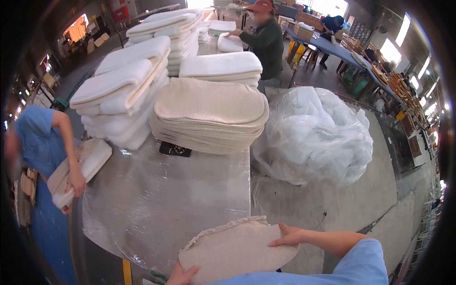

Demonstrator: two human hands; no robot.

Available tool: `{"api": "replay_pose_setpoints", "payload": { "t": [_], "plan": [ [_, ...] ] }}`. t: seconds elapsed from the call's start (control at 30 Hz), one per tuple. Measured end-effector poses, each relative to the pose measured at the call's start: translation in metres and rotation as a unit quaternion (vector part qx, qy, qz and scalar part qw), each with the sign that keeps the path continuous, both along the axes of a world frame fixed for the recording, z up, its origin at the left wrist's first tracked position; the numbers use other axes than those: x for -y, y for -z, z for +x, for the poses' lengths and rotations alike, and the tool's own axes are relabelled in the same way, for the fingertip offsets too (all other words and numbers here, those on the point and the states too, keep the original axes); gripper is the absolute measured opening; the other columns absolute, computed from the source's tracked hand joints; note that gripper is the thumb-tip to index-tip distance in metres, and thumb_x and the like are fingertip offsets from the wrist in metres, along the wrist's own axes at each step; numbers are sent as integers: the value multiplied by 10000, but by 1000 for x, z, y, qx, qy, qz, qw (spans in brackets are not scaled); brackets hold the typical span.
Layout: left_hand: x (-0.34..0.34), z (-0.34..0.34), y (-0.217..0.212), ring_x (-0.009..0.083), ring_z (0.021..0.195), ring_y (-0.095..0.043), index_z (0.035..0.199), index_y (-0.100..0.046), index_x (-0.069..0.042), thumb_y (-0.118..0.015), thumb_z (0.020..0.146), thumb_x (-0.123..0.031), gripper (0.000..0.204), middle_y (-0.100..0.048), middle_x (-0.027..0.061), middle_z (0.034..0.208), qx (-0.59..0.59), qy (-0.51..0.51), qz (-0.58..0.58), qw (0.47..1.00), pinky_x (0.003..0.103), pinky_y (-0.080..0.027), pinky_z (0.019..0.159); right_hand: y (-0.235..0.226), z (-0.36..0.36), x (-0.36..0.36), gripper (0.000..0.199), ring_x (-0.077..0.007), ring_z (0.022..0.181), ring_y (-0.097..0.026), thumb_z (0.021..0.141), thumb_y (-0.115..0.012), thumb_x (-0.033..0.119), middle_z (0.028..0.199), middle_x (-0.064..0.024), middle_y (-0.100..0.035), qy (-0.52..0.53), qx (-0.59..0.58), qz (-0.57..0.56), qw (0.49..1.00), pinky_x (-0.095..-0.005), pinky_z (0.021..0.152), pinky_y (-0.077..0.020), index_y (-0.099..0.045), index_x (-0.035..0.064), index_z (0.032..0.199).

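Observation:
A beige oval fabric cover (pixel 232 249) with a frilled edge lies at the near edge of the plastic-wrapped table (pixel 166 199). My right hand (pixel 287 235) rests flat on its right end, fingers together. My left hand (pixel 183 275) grips its near left edge from below. Farther up the table stands a tall pile of the same beige covers (pixel 209 116).
Stacks of white foam pads (pixel 126 90) fill the table's left and back. A big clear plastic bag heap (pixel 318 135) sits to the right. A person in blue (pixel 42 152) at the left holds a padded piece. Another person in green (pixel 266 42) works at the back.

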State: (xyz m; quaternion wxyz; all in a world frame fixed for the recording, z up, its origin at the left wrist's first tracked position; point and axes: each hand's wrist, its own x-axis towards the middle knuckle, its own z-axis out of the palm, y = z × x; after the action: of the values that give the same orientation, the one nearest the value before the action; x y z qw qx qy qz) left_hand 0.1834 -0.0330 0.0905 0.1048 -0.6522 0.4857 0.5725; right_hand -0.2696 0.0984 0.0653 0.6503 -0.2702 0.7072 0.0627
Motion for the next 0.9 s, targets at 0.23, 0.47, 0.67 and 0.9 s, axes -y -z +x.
{"api": "replay_pose_setpoints", "payload": {
  "t": [0.23,0.47,0.67,0.9],
  "plan": [
    [6,26,103,326,1393,-552,1527,-485,56,-706,965,-527,840,-584,255,1488,-29,26,34,999,417,-437,1162,32,2,24,1362,-446,1287,-621,673,-755,881,1359,-337,-620,-42,-92,16,995,-461,1079,-508,-378,-144,1488],
    [51,-18,62,326,1356,-576,1574,-395,6,-724,980,-408,796,-597,219,1466,45,-13,167,985,434,-454,1128,56,3,33,1254,-445,1282,-627,725,-717,874,1315,-346,-644,-34,-83,73,993,-466,1066,-513,-502,-158,1404],
    [43,-13,54,396,1271,-651,1374,-640,28,-587,1033,-502,632,-709,233,1316,70,-34,98,992,443,-484,1074,40,0,54,1087,-417,1176,-697,817,-724,774,1235,-327,-692,-26,-108,88,990,-473,1010,-548,-553,-159,1349],
    [42,-15,65,395,1129,-710,1235,-695,91,-608,1012,-538,673,-740,282,1171,74,-65,91,991,453,-518,972,41,2,63,942,-358,1005,-758,830,-808,636,1103,-274,-744,69,-84,94,990,-423,906,-586,-597,-141,1318]
  ]
}}
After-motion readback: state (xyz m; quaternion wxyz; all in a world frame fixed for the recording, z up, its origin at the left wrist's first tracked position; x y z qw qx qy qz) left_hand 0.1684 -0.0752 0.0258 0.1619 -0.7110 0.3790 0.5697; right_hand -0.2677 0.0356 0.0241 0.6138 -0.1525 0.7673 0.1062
